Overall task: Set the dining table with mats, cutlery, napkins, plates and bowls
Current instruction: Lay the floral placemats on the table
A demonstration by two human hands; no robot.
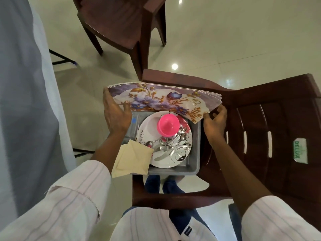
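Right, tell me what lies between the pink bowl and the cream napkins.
Head view: a bare stretch of the white plate and one spoon lie between the pink bowl and the cream napkins.

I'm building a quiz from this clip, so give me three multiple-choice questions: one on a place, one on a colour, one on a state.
1. The grey tub stands on: A the floor; B a brown chair; C a table.
2. The bowl on the plate is: A pink; B green; C black.
3. The floral mats are: A spread on a table; B in the tub; C held by the left hand and right hand.
Answers: B, the chair seat shows under the tub; A, it is bright pink; C, each hand grips an end of the stack.
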